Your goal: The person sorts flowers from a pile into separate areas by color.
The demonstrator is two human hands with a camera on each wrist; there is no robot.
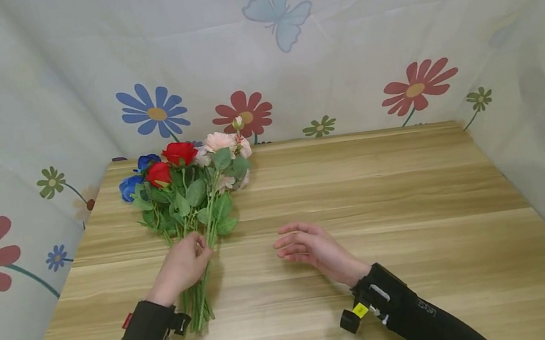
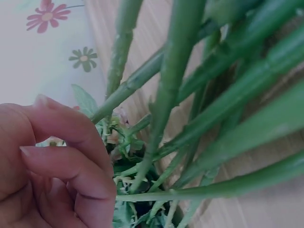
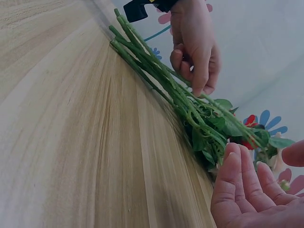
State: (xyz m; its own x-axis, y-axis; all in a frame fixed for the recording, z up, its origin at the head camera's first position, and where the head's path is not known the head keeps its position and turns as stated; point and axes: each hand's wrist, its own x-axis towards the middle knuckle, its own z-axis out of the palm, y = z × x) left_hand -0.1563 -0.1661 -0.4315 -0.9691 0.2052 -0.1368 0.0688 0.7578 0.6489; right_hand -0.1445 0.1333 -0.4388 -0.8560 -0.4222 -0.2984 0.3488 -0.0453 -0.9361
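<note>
A bunch of artificial flowers (image 1: 185, 196) lies on the left part of the table, blooms toward the back and long green stems (image 1: 198, 302) toward the front. Its blooms are red, blue and pale pink. Over the upper stems is my left hand (image 1: 185, 263), fingers loosely bent and fingertips right at the stems; the left wrist view shows nothing between its thumb and fingers. Off to the right of the bunch, my right hand (image 1: 315, 247) hovers above the table with relaxed, slightly curved fingers and nothing in it.
The wooden tabletop (image 1: 389, 186) stretches to the right of the flowers. White curtains (image 1: 351, 60) printed with flowers and a butterfly stand behind and beside it. Each wrist carries a black camera strap (image 1: 381, 290).
</note>
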